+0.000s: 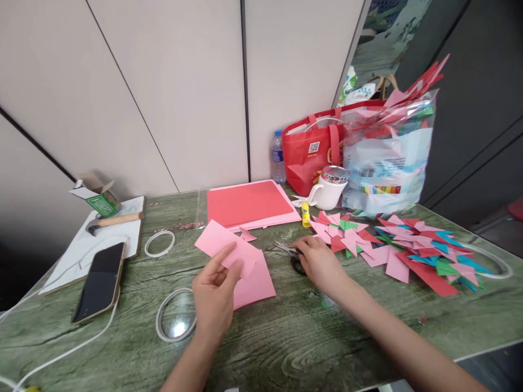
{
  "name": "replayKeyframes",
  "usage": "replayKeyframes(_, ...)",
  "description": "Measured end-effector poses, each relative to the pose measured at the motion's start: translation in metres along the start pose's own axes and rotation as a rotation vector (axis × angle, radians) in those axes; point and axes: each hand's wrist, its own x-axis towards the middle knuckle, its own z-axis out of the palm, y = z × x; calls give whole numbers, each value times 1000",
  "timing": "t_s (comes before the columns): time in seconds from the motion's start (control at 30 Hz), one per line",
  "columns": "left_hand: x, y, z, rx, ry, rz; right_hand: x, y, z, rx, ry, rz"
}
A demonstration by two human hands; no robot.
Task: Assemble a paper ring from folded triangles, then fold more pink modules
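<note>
My left hand (216, 288) pinches a piece of pink paper (223, 239) between thumb and fingers. Under that piece, a second pink sheet (257, 280) lies on the table. To the right, my right hand (321, 261) has its fingers curled over the black handles of a pair of scissors (293, 253). The scissors' blades point away to the left, slightly apart, and part of the handles is hidden. A small pink scrap (247, 234) rests just behind the held paper.
Red sheets (249, 201) lie at the back, near a glue stick (305, 214) and a white mug (330, 190). Folded paper pieces (429, 245) cover the right side, before a red bag (304, 158). At left are a phone (100, 283), a hammer (118, 219) and tape rolls (159, 244).
</note>
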Motion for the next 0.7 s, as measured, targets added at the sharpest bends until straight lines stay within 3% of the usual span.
replayKeyframes(0.13, 0, -5, -5, 121, -26, 79, -5, 5, 4, -262, -212, 58)
replayKeyframes(0.27, 2, -3, -7, 107, -67, 44, 0, 5, -2, -285, -274, 156)
replayKeyframes(0.33, 5, -1, -7, 96, -67, 8, 2, 7, -7, -48, -233, 186)
replayKeyframes(0.4, 7, 1, -6, 88, -45, -11, 2, 6, -13, 415, -213, 165)
replayKeyframes(0.5, 12, 3, -5, 95, 7, -4, 2, -3, -15, 1109, -322, 83)
replayKeyframes(0.6, 16, 2, -6, 126, 32, 15, 0, -17, -10, 1395, -448, 104)
replayKeyframes(0.7, 18, 1, -8, 184, 6, 17, -3, -26, -4, 1481, -571, 105)
